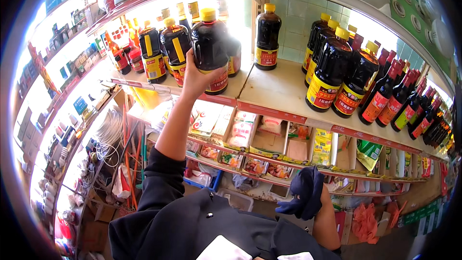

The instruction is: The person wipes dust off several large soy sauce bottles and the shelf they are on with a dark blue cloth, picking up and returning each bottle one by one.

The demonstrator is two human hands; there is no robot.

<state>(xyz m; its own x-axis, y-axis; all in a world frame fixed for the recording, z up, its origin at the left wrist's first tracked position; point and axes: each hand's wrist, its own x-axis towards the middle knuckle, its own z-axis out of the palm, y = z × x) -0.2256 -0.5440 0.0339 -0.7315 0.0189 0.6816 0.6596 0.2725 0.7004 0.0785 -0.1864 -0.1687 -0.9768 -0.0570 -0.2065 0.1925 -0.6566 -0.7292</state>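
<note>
My left hand (199, 77) is wrapped around a large dark sauce bottle (210, 50) with a yellow cap, upright at the front of the upper shelf. Similar bottles (153, 52) stand close to its left, some with yellow handles. One more large bottle (267, 38) stands by itself to the right, farther back. At the lower right, my right hand (321, 196) holds a bunched dark blue cloth (305, 191) near my chest; its fingers are mostly hidden by the cloth.
More large bottles (329, 70) and slimmer red-capped bottles (384, 94) line the shelf's right side. Below the shelf's red front edge (270, 112) are boxes of packets (242, 128). Racks of goods (65, 130) stand at the left. A blue crate (216, 180) sits low down.
</note>
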